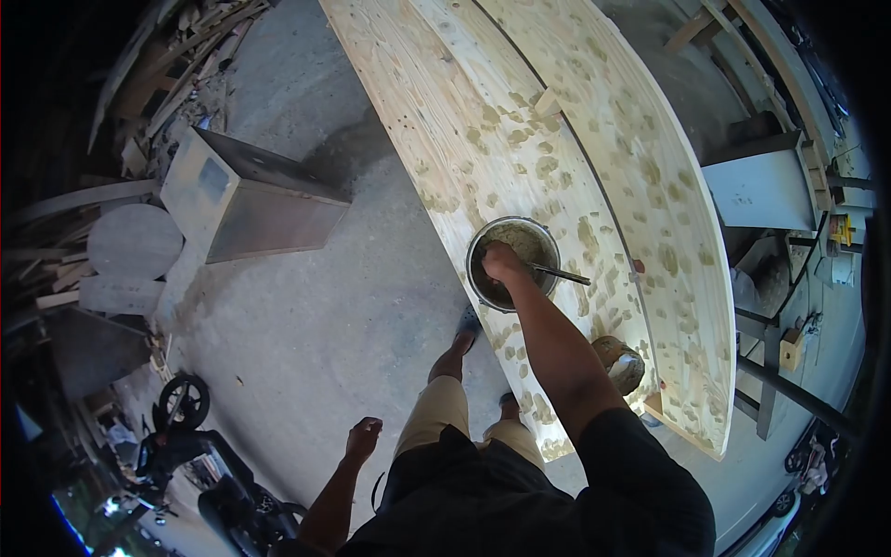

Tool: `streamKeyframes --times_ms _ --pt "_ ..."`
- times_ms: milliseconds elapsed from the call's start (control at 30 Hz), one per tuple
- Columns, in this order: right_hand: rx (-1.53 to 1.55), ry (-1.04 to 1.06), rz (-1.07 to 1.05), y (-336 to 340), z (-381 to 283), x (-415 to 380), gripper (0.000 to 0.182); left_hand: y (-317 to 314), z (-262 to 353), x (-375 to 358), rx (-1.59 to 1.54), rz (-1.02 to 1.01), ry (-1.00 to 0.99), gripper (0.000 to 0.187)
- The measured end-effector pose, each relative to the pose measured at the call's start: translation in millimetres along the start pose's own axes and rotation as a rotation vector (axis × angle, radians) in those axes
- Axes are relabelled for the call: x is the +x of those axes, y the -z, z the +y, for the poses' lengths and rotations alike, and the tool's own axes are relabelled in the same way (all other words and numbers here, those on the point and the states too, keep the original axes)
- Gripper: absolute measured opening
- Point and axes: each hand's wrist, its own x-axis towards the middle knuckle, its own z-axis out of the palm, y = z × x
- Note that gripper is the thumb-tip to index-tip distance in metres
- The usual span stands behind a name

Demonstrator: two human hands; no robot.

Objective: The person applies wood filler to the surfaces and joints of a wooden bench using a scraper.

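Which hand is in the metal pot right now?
The right hand, its fingers inside the metal pot on the wooden panel. The left hand hangs apart, over the concrete floor.

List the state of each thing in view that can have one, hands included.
Pot: uncovered, paste inside
Tool handle: sticking out over the rim
Wooden panel: dotted with smears
Motorcycle: riderless
Right hand: inside the pot, grip unclear
Left hand: lowered, fingers curled

The long wooden panel point(429, 107) is cut off at the top
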Motion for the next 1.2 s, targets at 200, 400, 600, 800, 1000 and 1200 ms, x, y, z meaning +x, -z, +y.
streamKeyframes --times_ms 200,400,600,800,1000,1200 --pt "0.46 -0.047 -0.116 38.3 -1.5 -60.0 0.024 18.8 139.6 31.1 -0.211 0.116 -0.465 0.017" --pt "0.785 0.115 0.02 78.7 16.0 -184.4 0.022 45.0 364.3 8.3 -0.325 0.239 -0.763 0.022" --pt "1.22 0.275 0.112 109.4 95.1 -362.5 0.026 -40.0 549.3 -66.1 -0.451 0.149 -1.184 0.021" --pt "1.319 0.196 0.463 77.8 214.5 -525.8 0.027 -256.4 642.3 -198.2 -0.281 -0.26 -1.469 0.021" --pt "1.332 -0.143 0.692 -8.4 337.9 -596.3 0.028 -481.7 633.9 -287.0 0.427 -0.321 -1.947 0.022" --pt "1.045 -0.412 0.855 -131.8 457.4 -540.2 0.032 -590.7 581.5 -290.2 0.833 -0.22 -1.633 0.047"
